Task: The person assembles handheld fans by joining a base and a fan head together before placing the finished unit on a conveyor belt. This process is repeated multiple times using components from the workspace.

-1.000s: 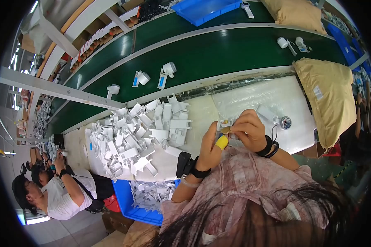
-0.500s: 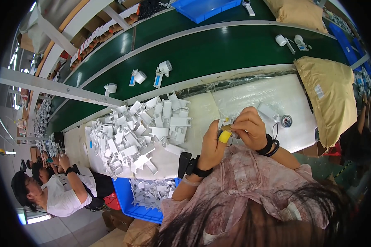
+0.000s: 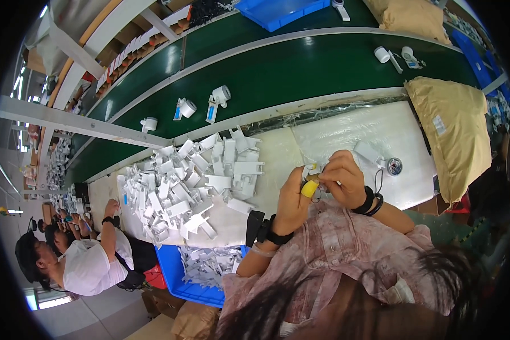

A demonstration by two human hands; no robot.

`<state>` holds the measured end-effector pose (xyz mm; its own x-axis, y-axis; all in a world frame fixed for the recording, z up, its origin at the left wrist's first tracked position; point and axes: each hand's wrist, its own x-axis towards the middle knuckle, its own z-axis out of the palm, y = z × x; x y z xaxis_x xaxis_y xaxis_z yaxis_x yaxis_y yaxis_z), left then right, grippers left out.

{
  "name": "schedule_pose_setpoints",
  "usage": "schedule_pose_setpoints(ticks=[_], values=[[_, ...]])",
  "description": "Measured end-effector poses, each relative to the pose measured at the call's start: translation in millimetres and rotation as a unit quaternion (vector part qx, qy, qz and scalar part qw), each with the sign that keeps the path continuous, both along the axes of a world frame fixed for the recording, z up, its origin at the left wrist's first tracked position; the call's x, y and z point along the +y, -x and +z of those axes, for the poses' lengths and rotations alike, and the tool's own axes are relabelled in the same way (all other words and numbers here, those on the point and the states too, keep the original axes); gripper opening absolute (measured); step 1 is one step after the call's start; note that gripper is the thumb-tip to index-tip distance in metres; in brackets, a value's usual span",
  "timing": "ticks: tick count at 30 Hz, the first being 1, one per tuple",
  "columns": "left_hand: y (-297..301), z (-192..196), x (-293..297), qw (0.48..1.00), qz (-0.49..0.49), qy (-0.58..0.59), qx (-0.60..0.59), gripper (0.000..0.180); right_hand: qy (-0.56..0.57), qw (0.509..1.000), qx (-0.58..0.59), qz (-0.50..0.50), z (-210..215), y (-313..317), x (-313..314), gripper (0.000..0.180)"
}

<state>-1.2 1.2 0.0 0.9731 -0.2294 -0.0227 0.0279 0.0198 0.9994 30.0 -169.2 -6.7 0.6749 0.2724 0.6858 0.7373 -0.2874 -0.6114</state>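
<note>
In the middle of the frame, the left hand (image 3: 293, 199) and right hand (image 3: 341, 178) pinch closed around a small white plastic part (image 3: 311, 169), which looks light and stiff, best held by its edges.

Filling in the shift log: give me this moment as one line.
left hand: yellow-capped thumb on small white part | right hand: pinching same part | pile of white plastic parts: on bench, left of hands

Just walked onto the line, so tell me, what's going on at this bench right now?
A person works at a white bench beside a green conveyor belt. Both hands meet over a small white plastic part: the left hand, with a yellow cot on one finger, and the right hand pinch it between them. A heap of white plastic parts lies to the left. Another worker sits further along.
</note>
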Motion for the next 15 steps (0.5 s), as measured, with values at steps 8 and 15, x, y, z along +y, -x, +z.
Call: schedule_pose_setpoints(ticks=[8, 15], values=[[-2.3, 0.0, -4.3, 1.000, 0.018, -0.003, -0.003, 0.019, -0.019, 1.000, 0.010, -0.016, -6.9, 4.0, 3.3, 0.024], [-23.1, -17.3, -1.0, 1.000, -0.009, -0.007, 0.000, 0.017, -0.008, 0.998, 0.055, -0.034, -15.4, -8.8, 0.2, 0.018]])
